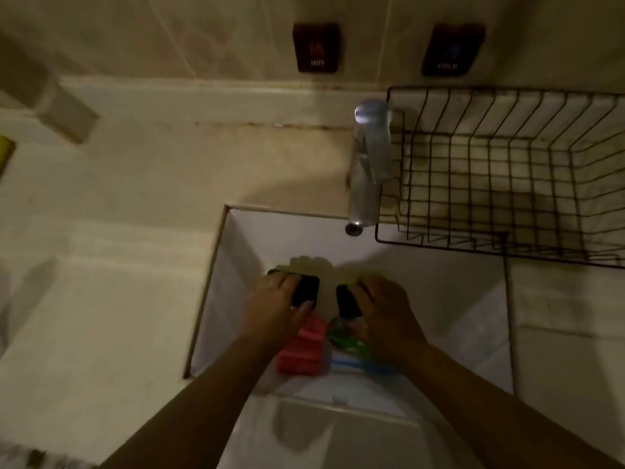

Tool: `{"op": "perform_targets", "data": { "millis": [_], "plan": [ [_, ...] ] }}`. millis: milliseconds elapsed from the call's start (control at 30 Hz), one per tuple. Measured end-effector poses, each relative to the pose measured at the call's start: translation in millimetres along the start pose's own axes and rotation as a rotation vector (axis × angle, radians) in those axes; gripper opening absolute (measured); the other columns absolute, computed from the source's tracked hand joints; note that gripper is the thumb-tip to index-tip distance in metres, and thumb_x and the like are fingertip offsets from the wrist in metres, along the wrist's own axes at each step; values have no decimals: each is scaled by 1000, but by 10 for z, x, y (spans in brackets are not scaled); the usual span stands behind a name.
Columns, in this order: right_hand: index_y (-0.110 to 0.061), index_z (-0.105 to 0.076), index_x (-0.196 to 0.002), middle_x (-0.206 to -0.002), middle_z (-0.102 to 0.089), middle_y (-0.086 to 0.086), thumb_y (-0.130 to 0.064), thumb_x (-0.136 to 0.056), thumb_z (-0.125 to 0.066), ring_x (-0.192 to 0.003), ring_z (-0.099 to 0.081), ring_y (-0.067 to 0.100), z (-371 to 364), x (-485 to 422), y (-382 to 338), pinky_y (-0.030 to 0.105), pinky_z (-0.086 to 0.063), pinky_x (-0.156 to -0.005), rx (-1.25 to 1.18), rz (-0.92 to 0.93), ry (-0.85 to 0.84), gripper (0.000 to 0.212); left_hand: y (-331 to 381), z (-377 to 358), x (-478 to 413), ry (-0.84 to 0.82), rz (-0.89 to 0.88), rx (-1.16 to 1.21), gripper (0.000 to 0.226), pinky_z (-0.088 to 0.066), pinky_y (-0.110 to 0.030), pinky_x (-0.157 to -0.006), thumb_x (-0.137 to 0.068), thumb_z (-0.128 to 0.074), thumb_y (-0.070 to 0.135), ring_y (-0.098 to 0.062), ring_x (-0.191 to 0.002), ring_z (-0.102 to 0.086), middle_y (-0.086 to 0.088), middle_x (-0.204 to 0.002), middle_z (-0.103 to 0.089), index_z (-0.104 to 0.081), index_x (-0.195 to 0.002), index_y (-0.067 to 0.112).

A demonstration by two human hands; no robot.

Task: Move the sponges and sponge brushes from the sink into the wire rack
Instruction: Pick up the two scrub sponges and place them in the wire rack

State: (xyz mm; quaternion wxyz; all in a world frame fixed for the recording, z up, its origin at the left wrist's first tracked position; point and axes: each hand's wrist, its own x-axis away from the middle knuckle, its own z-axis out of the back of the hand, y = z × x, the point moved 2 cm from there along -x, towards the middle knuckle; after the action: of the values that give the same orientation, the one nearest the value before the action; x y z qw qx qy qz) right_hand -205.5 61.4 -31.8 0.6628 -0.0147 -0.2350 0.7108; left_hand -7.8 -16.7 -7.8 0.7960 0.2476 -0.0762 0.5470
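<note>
Both hands are down in the white sink (439,299). My left hand (277,306) is closed on a yellow sponge with a dark scouring side (306,289). My right hand (382,309) grips a second yellow sponge with a dark side (346,301). A red ribbed sponge (301,353) lies below my left hand. Green (345,343) and blue (365,365) brush handles lie under my right wrist, partly hidden. The black wire rack (507,177) stands on the counter at the upper right and holds nothing.
A chrome tap (367,164) rises at the sink's back edge, right beside the rack's left side. Two dark wall plates (316,47) sit on the tiled wall. Pale counter (101,231) spreads to the left of the sink.
</note>
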Motion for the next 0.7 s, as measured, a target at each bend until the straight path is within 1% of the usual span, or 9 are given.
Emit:
{"op": "perform_targets", "data": {
  "millis": [67,167,233,300,367,433,500,600,700],
  "plan": [
    [-11,-44,-139,-141,-43,17,-40,-82,-67,-132,-37,40,-116,-41,57,55,-28,-110,7,-17,4,69,-27,-56,-98,38,-50,1,57,-43,-46,-101,-87,-66,42,-29,-123,-46,-10,-134,-52,-52,-134,14],
    [-16,-29,-148,-153,-25,16,-42,-88,-61,-143,-16,36,-250,-56,136,57,-10,-117,41,-101,-66,73,-76,-121,-156,29,-73,-40,61,-42,-50,-100,-81,-74,34,-33,-125,-44,-13,-137,-50,-52,-133,12],
    [-17,-28,-149,-154,-23,17,-41,-88,-63,-144,-14,36,-322,-63,124,59,-7,-118,30,-112,-63,74,-107,-198,-142,16,-75,-55,64,-40,-55,-100,-79,-74,29,-35,-129,-41,-15,-142,-45,-51,-135,12],
    [-14,-38,-144,-148,-34,22,-35,-82,-71,-140,-25,41,-339,-103,100,61,-14,-115,11,-107,-41,74,-161,-254,-165,12,-94,-70,67,-37,-59,-101,-79,-73,30,-36,-135,-34,-15,-148,-38,-47,-139,13],
    [-9,-50,-136,-137,-47,25,-27,-71,-81,-129,-41,46,-375,-166,85,62,-27,-109,-10,-115,20,74,-227,-313,-205,1,-89,-92,73,-33,-60,-105,-80,-72,33,-36,-141,-25,-16,-154,-30,-42,-144,17],
    [-7,-57,-128,-128,-55,25,-25,-64,-85,-120,-50,45,-416,-223,60,60,-35,-103,-19,-133,67,72,-282,-362,-241,-1,-71,-87,79,-30,-60,-107,-79,-73,33,-36,-145,-14,-14,-158,-24,-35,-148,22],
    [-8,-60,-125,-124,-58,22,-24,-62,-85,-116,-53,43,-447,-253,51,57,-39,-100,-41,-164,109,70,-297,-402,-274,1,-57,-72,82,-33,-58,-106,-79,-73,30,-33,-146,-10,-11,-158,-22,-31,-149,25],
    [-9,-61,-123,-120,-61,21,-21,-59,-88,-112,-56,44,-480,-243,41,57,-43,-95,-82,-200,144,71,-293,-424,-336,8,-47,-106,79,-38,-51,-101,-80,-72,27,-31,-142,-17,-6,-154,-27,-32,-148,27],
    [-13,-57,-130,-128,-56,18,-25,-68,-82,-119,-50,41,-486,-248,41,54,-38,-99,-86,-213,141,68,-295,-425,-392,-10,-48,-125,80,-38,-50,-99,-77,-74,33,-27,-139,-17,-1,-152,-26,-32,-145,29]
  ]
}}
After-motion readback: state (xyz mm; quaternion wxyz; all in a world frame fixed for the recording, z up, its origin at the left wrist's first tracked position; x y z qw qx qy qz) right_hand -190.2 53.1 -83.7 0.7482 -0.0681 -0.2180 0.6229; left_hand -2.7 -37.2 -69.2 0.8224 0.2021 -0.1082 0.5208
